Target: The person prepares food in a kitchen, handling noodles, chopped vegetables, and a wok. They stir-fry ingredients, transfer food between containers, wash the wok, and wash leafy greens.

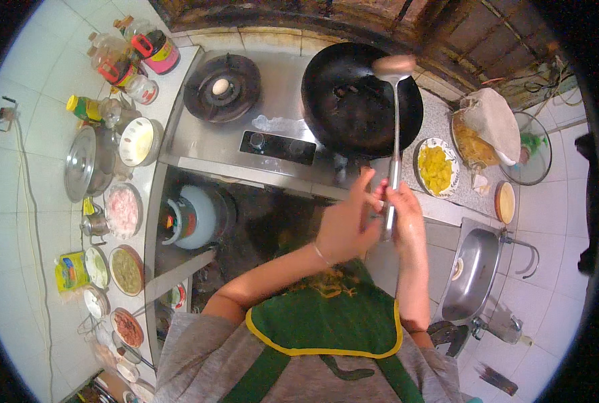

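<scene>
My right hand [406,214] is closed around the handle of a long metal wok ladle [396,126]. The ladle's round head [394,66] is raised over the right side of a black wok [350,101] on the right of the stove. Small dark bits show on the wok's inner surface. Beside the ladle's handle is my left hand [347,231], slightly blurred, fingers apart. Its fingertips come close to my right fingers; whether they touch is unclear. Right of the wok, chopped yellow pieces [434,170] fill a patterned white plate [455,156].
The left burner [199,98] has a pale, egg-like object [221,86] at its centre. Bowls of ingredients, including raw meat [123,210], line the left counter near bottles [153,48]. Below sits a gas cylinder [199,216]. A steel sink [473,277] is at right, near a cloth-covered bowl [468,138].
</scene>
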The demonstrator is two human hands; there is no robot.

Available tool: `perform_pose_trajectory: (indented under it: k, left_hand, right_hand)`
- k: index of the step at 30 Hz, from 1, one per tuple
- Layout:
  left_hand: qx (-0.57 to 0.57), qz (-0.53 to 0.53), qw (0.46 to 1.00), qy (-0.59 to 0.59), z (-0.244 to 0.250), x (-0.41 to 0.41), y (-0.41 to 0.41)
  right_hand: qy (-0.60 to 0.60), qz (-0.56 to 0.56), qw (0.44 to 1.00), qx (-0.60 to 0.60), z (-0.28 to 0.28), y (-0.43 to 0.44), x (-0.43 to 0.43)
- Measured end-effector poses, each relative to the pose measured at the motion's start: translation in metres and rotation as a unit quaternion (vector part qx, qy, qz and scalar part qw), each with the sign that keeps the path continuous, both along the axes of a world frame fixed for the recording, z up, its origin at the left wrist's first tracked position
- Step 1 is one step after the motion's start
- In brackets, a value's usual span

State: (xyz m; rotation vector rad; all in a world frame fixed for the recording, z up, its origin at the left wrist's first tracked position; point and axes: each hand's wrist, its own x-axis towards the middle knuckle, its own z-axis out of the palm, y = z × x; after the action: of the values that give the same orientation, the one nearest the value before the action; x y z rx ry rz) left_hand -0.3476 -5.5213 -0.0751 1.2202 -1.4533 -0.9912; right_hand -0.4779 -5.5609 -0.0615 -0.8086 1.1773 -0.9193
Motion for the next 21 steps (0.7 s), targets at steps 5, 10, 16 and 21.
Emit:
perform_pose_trajectory:
  k: [5,10,16,21]
  left_hand:
    - [0.015,0.268,0.953,-0.138,-0.081,0.056,-0.046]
    - [-0.007,0.279,0.878,-0.388,-0.148,0.097,-0.087]
    - [0.107,0.188,0.870,-0.442,-0.158,0.099,-0.106]
    - [0.054,0.198,0.893,-0.401,-0.162,0.105,-0.104]
  right_hand:
    - [-0.027,0.023,0.996,0.078,-0.005,-0.020,-0.044]
    - [-0.088,0.010,0.990,0.110,-0.025,-0.040,-0.054]
    - [-0.165,-0.012,0.968,0.188,-0.038,-0.048,-0.061]
    - [-0.197,0.004,0.962,0.189,-0.044,-0.046,-0.064]
